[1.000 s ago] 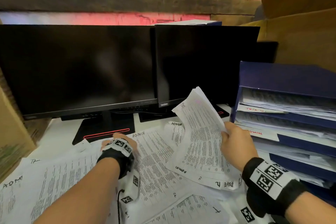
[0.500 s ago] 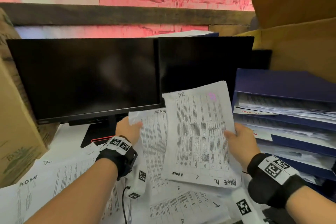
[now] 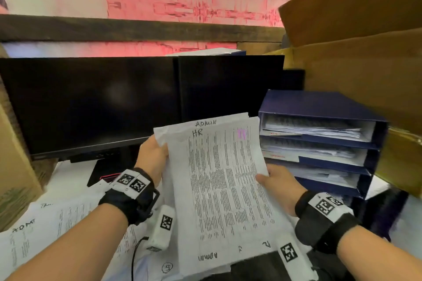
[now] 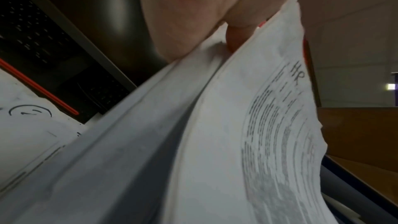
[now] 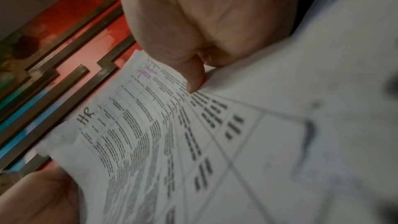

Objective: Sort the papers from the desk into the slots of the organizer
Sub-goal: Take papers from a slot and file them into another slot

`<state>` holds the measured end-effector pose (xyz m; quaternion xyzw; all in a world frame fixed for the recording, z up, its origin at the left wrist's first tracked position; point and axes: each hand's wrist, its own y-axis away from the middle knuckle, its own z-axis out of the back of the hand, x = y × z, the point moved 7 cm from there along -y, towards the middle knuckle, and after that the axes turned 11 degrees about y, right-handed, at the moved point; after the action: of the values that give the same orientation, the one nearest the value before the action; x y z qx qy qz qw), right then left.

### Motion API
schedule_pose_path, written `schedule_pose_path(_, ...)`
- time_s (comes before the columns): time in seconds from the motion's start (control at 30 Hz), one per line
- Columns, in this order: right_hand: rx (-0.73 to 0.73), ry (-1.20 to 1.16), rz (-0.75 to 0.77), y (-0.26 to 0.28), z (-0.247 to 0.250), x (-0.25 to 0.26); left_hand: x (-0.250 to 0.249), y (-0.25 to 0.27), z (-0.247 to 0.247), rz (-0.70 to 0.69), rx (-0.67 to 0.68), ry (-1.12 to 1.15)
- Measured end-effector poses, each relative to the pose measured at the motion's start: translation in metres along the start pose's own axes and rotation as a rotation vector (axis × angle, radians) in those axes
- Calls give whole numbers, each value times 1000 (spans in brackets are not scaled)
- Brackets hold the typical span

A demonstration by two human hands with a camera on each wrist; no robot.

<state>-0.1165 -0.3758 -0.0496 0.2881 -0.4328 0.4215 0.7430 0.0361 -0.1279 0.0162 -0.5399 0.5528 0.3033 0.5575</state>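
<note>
Both hands gripping: left hand (image 3: 152, 152), right hand (image 3: 279, 183) pinching paper stack (image 3: 225, 187) mid-frame; thin, floppy, fanning — edge hold best.

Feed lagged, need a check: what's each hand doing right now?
Left hand: grips the ADMIN sheet.
Right hand: pinches the HR sheet.

White desk (image 3: 68, 173); papers (image 3: 57, 223), monitors (image 3: 91, 102), organizer (image 3: 319, 102)

Pink wall (image 3: 141, 2) with dark beams (image 3: 114, 29), cardboard boxes (image 3: 356, 52) alongside
</note>
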Motion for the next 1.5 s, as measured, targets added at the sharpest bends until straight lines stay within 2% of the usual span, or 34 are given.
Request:
schedule_pose_path(0.13, 78, 17, -113, 23, 22, -23, -4, 11, -8, -3, -14, 18)
schedule_pose_path(0.27, 131, 84, -214, 45, 50, -56, -5, 20, -29, -19, 48, -19)
schedule_pose_path(0.43, 103, 187, -290, 70, 84, -84, 6, 28, -55, -9, 123, -38)
schedule_pose_path(0.6, 50, 262, -399, 79, 109, -114, 4, 26, -56, -75, 23, -7)
schedule_pose_path(0.77, 12, 281, -425, 72, 118, -129, -8, 17, -43, -177, -97, -69)
schedule_pose_path(0.93, -75, 344, -437, 54, 128, -138, -6, 8, -33, -131, -108, -37)
schedule_pose_path(1.13, -164, 232, -454, 35, 151, -152, 2, 9, -48, -86, -27, -50)
schedule_pose_path(1.37, -284, -25, -455, 15, 172, -168, 8, 0, -55, -42, 7, -66)
schedule_pose_path(1.5, -374, -241, -412, -2, 152, -146, 13, -2, -59, -24, 55, -76)
